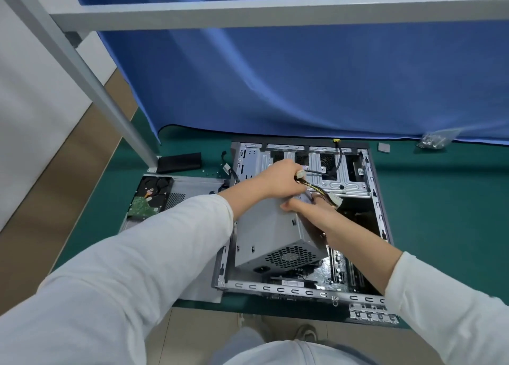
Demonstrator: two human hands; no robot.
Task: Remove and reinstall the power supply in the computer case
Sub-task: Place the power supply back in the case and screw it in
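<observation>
Your power supply sits tilted above the near left of the case: rigid, likely heavy metal. Left hand grips its floppy cables; right hand clasps the box's far edge.

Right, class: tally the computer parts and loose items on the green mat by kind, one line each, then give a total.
Computer case: 1
Power supply: 1
Hard drive: 1
Side panel: 1
Bag of screws: 1
Black strip: 1
Small grey pad: 1
Total: 7
</observation>
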